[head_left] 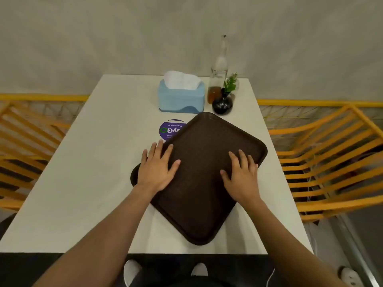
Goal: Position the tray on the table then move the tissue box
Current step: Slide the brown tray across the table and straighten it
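Observation:
A dark brown tray (204, 141) lies flat on the white table (99, 154), turned at an angle so one corner points at me. My left hand (156, 168) rests palm down on its left corner, fingers spread. My right hand (241, 175) lies flat on the tray's right part, fingers apart. Neither hand grips anything. A light blue tissue box (180, 98) with white tissue sticking out of its top stands at the far middle of the table, beyond the tray and apart from it.
A round purple sticker (169, 129) is partly covered by the tray. A glass bottle (217, 79) and a small black vase with a green sprig (222, 103) stand right of the tissue box. Yellow slatted chairs (331, 160) flank the table on both sides.

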Demonstrator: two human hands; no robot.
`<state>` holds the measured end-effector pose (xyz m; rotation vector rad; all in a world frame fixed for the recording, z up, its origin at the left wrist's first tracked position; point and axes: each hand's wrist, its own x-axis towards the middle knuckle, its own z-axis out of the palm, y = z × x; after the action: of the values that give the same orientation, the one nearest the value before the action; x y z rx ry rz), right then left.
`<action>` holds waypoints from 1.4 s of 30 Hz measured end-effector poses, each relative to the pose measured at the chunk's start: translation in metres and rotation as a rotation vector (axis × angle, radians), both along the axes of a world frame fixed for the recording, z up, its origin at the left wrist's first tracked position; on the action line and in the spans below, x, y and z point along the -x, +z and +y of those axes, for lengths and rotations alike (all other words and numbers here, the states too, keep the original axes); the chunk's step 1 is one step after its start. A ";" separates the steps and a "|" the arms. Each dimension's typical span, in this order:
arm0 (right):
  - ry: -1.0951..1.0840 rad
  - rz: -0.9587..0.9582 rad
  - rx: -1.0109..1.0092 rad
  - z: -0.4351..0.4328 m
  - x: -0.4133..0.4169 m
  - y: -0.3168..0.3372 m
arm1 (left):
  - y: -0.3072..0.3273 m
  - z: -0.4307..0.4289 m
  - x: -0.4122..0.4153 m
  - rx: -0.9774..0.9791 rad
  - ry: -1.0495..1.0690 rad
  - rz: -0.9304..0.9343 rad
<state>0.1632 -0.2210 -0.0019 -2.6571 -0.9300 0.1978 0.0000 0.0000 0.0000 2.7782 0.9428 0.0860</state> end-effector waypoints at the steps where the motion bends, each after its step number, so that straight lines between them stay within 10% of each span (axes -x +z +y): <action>1: -0.006 -0.002 0.008 -0.002 0.000 -0.003 | 0.000 0.001 0.000 -0.009 0.029 0.026; 32: 0.365 -0.107 -0.061 0.030 -0.003 -0.022 | -0.014 -0.004 0.118 -0.100 0.187 -0.040; 42: 0.115 -0.187 -0.241 0.070 0.030 -0.002 | -0.008 0.006 0.187 -0.096 0.218 0.022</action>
<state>0.1329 -0.1511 -0.0036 -2.4318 -1.0910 -0.1325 -0.1868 0.0058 -0.0078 2.7564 1.2767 0.1370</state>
